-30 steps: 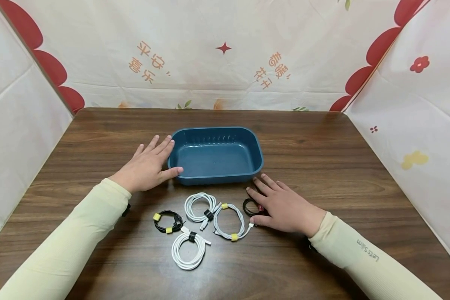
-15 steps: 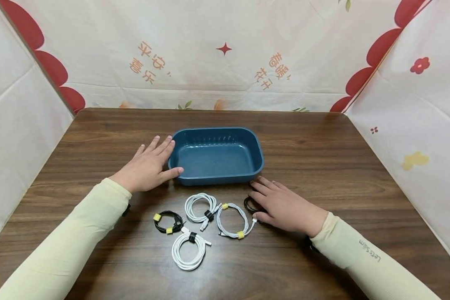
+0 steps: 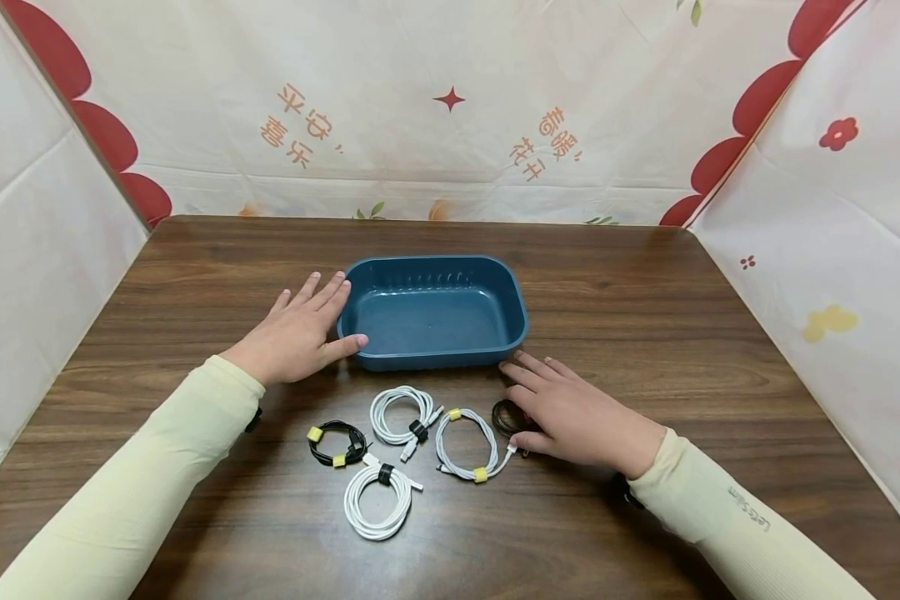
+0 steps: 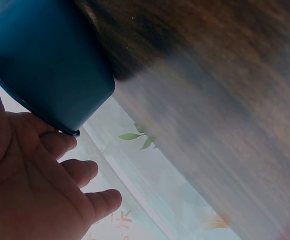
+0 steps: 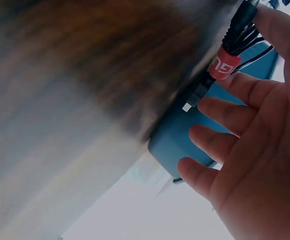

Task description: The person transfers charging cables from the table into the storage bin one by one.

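My left hand (image 3: 292, 333) rests spread against the left end of a blue plastic basin (image 3: 431, 360), thumb over its front rim. In the left wrist view its fingers (image 4: 87, 172) touch the basin's rim from outside. Near the basin's front right corner, my right hand (image 3: 577, 412) pinches a coiled black cable (image 3: 504, 417) between thumb and index finger. A red strap (image 5: 224, 64) binds that cable, and its small plug (image 5: 186, 107) shows in the right wrist view. A white cable coil with yellow ties (image 3: 487, 437) lies with its plug right at my right thumb.
Two white cable coils with black ties, one behind (image 3: 378, 425) and one in front (image 3: 348, 521), lie left of centre. A black cable with yellow ties (image 3: 318, 456) lies beside them. Patterned cloth (image 3: 450, 150) stands behind the wooden table (image 3: 607, 275).
My right thumb and index finger have closed around the black cable, covering its red strap in the head view. The yellow-tied white coil has shifted slightly right. My left hand has not moved.
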### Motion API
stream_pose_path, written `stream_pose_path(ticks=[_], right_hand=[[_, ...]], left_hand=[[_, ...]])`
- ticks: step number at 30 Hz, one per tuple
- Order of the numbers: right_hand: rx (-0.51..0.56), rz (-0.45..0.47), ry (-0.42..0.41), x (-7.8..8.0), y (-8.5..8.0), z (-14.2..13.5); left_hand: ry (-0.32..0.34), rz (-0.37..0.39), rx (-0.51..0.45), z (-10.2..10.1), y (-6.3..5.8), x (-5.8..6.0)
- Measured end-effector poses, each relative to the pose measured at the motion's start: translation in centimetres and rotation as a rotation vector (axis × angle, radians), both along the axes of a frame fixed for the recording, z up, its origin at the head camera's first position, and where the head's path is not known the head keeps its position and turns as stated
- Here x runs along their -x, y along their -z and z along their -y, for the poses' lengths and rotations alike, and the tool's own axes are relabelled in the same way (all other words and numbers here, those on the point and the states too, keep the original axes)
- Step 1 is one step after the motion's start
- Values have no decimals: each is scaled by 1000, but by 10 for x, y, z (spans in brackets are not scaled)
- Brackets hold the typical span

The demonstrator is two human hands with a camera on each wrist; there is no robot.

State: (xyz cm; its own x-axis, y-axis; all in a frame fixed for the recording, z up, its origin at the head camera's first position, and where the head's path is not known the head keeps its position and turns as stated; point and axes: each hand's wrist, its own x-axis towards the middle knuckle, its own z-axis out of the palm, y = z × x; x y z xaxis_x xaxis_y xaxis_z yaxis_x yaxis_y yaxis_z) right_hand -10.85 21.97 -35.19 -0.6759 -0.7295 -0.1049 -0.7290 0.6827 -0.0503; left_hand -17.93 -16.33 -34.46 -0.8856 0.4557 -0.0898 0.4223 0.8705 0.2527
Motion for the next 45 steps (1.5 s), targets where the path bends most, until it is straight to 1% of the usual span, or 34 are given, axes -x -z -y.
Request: stream_pose_path(ticks=[9, 17, 22, 33, 40, 45], right_hand=[[41, -73, -9, -8, -17, 0], [74, -130, -44, -9, -24, 0], [98, -154, -38, -6, -29, 1], [117, -161, 1, 3, -37, 6], [137, -173, -8, 9, -43, 12], [121, -210, -23, 13, -49, 18]], left_hand=[[8, -14, 40, 0, -1, 1], [6, -15, 39, 0, -2, 1], [5, -15, 40, 0, -2, 1], [2, -8, 42, -1, -1, 1], [1, -14, 46, 0, -1, 1], [1, -22, 44, 0, -1, 1]])
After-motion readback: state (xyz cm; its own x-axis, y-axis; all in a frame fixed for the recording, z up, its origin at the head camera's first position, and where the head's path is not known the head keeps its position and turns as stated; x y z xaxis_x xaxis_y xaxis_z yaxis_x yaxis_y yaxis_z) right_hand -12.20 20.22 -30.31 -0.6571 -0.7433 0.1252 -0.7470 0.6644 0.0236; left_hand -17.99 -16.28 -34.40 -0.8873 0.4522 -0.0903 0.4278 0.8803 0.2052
